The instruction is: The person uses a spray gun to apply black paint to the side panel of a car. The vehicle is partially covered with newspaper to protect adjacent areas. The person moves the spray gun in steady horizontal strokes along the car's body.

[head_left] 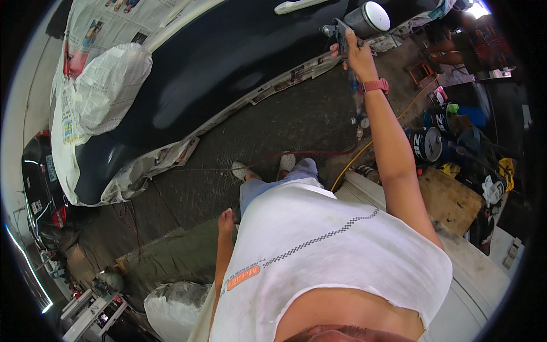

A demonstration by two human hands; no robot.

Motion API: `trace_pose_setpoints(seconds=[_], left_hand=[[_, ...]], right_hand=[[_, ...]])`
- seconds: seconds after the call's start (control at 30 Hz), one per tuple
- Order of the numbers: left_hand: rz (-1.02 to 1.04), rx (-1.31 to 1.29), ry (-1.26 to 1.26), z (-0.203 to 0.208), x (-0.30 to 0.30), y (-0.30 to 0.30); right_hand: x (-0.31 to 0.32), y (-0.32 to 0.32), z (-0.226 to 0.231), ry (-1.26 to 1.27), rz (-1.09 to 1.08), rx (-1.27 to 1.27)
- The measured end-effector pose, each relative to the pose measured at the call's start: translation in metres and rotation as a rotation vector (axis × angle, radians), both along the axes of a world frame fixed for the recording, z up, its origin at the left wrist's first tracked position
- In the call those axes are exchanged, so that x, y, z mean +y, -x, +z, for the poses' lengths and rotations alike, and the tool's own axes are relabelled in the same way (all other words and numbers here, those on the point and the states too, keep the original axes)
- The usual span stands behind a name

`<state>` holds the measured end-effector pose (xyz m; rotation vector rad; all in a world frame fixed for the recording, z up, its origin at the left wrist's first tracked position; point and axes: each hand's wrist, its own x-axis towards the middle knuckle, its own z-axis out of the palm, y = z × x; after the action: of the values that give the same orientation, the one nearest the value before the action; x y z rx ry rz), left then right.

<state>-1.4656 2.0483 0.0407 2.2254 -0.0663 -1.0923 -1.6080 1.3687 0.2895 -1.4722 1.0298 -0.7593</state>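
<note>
Left hand: the left hand hangs beside the white shirt, fingers slack, nothing seen in it; probably kept back from the dark car.
Shoes: the shoes stand apart on the dark floor, likely for a steady reach.
Red hose: the red hose crosses the floor by the shoes, something to step around.
Right side: cans and a brown board crowd it; the roomier way seems to be the floor strip along the car.
Right hand: the right hand, far out on a stretched arm, has its fingers wrapped around the spray gun.
Spray gun: close by the car's far right part; I cannot judge the gap. Its round cup rides on it, perhaps so the contents feed in.
Newspaper: newspaper wraps a bulge at left and lines the car's lower edge, presumably as cover.
Co-worker: a person is at far right, beyond the cans.
</note>
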Motion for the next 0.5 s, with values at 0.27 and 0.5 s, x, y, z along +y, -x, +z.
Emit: trace_pose_setpoints(seconds=[0.27, 0.5], left_hand=[[-0.124, -0.094, -0.02, 0.011, 0.005, 0.013], [0.042, 0.097, 0.092, -0.078, 0.087, 0.005]], right_hand=[[-0.045, 0.028, -0.008, 0.037, -0.069, 0.016], [-0.086, 0.044, -0.009, 0.071, -0.135, 0.005]])
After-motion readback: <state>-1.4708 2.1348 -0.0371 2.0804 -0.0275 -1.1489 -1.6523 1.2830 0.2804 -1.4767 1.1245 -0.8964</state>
